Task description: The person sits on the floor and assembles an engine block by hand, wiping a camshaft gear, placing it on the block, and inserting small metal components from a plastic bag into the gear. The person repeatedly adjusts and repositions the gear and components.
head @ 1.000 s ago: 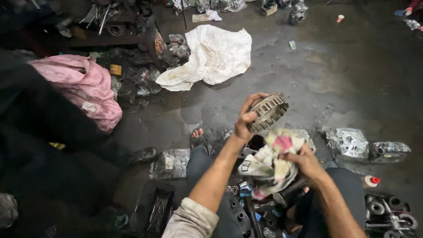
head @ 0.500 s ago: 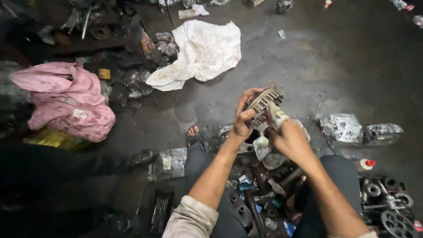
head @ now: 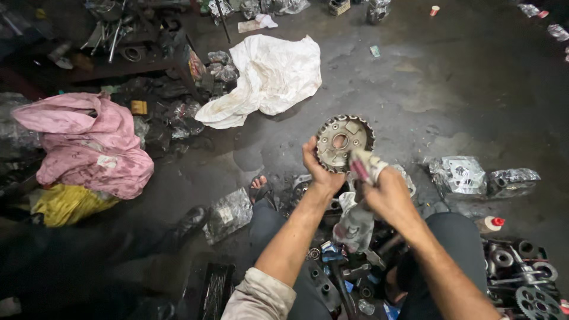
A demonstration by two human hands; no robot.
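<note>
My left hand (head: pixel 319 168) grips a round toothed metal gear (head: pixel 342 141) by its lower left rim and holds it up with its flat face toward me. My right hand (head: pixel 388 192) clutches a dirty rag (head: pixel 359 207) with pink and white patches, and the rag's upper end presses against the gear's lower right edge. The rest of the rag hangs down between my forearms. Both hands are above my lap, over a heap of small metal parts (head: pixel 344 266).
A white sack (head: pixel 269 77) and a pink cloth bundle (head: pixel 95 145) over a yellow bag (head: pixel 65 204) lie on the stained concrete floor. Plastic-wrapped parts (head: pixel 462 175) sit to the right. A tray of gears and bearings (head: pixel 521 275) is at lower right. Tools clutter the top left.
The gear has turned from edge-on to face-on in my left hand. My right hand has brought the rag up from my lap against the gear.
</note>
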